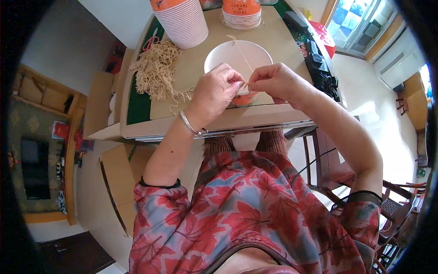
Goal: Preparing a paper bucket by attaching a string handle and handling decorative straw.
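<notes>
A white-lined paper bucket [228, 57] with an orange outside stands in front of me on the table. A beige string [242, 54] is attached at its far rim and runs across its mouth to my fingers. My left hand [221, 86] and my right hand [276, 82] meet over the near rim, each pinching the string with thumb and forefinger. Whether it is being knotted there is too small to tell. To the left lies a tangled heap of beige strings [157, 71], one strand trailing toward my left wrist.
A tall stack of nested paper buckets [185, 25] stands at the back left, a second stack [242, 16] at the back middle. Red-handled scissors [151, 42] lie beside the strings. Black items [317, 61] line the table's right edge. A cardboard box [121, 176] sits below on the left.
</notes>
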Available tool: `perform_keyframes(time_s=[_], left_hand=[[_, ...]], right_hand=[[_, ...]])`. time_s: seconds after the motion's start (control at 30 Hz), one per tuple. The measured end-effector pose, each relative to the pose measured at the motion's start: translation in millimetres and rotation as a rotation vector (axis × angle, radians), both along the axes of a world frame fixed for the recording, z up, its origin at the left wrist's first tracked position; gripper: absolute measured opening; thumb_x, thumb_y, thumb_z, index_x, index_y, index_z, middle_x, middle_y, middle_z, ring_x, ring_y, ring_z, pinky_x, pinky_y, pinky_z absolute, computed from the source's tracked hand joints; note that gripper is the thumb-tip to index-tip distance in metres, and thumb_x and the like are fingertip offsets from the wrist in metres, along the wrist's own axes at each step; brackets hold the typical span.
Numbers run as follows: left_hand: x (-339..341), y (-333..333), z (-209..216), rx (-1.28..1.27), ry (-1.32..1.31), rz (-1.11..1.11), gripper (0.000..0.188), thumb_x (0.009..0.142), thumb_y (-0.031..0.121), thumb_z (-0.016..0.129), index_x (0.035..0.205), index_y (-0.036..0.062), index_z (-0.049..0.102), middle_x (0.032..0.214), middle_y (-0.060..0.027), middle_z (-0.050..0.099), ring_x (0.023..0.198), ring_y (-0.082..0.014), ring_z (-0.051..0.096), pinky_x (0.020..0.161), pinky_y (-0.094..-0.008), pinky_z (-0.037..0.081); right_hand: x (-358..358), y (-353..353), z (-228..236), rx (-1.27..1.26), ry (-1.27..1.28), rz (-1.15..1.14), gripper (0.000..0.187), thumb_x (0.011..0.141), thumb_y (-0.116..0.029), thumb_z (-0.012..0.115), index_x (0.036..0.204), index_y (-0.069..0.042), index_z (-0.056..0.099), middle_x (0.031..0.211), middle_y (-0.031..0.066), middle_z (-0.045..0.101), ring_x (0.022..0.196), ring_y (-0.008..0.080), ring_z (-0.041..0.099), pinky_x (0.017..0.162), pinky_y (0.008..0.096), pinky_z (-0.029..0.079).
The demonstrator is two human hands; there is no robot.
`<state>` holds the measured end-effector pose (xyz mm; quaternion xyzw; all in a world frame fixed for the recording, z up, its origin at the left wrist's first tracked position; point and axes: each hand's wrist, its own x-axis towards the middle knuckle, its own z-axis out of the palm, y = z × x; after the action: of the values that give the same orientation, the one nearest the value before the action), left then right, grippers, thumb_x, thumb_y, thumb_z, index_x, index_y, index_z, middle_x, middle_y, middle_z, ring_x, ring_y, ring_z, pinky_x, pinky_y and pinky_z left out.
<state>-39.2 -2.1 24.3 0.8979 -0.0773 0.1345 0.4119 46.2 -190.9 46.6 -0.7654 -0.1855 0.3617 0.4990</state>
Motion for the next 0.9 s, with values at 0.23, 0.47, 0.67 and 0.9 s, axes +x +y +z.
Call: perform_keyframes(time_s=[0.23,0.47,0.67,0.9], left_hand=[[0.9,-1.3,-5.7,0.037,-0.083,0.02,0.009,0.085,0.009,0.066,0.088,0.0006,0.068,0.09,-0.0124,0.063,0.081,-0.0286,0.067,0.074,-0.0372,0.054],[1.1,-3.7,-7.2,0.08,-0.123,0.037,0.007,0.083,0.009,0.067,0.084,0.0017,0.067,0.089,-0.012,0.063,0.08,-0.0292,0.065,0.073,-0.0391,0.053],[-3.2,-5.6,-7.7,0.213,-0.268,0.081,0.004,0.08,0.009,0.068,0.08,0.0058,0.066,0.086,-0.0083,0.062,0.084,-0.0279,0.063,0.08,-0.042,0.048],[-9.1,-9.5,-5.1,0.28,-0.33,0.09,0.005,0.078,0.009,0.069,0.079,0.0075,0.065,0.085,-0.0067,0.061,0.085,-0.0272,0.061,0.08,-0.042,0.047]], right_hand=[[0.9,0.7,0.7,0.006,0.029,0.011,0.007,0.087,-0.015,0.069,0.088,-0.008,0.072,0.067,-0.0043,0.055,0.046,0.0035,0.041,0.039,0.0198,0.029],[-0.5,-0.3,1.1,0.019,0.031,0.008,0.006,0.087,-0.014,0.069,0.088,-0.008,0.071,0.065,-0.0043,0.055,0.047,0.0038,0.041,0.04,0.0196,0.03],[-1.3,0.3,-0.8,0.039,0.021,-0.007,0.006,0.087,-0.013,0.069,0.088,-0.007,0.07,0.065,-0.0037,0.055,0.048,0.0041,0.043,0.04,0.0201,0.031],[-1.7,0.5,1.9,0.029,0.017,0.005,0.007,0.087,-0.013,0.068,0.088,-0.007,0.07,0.067,-0.0038,0.055,0.048,0.0039,0.043,0.04,0.0201,0.031]])
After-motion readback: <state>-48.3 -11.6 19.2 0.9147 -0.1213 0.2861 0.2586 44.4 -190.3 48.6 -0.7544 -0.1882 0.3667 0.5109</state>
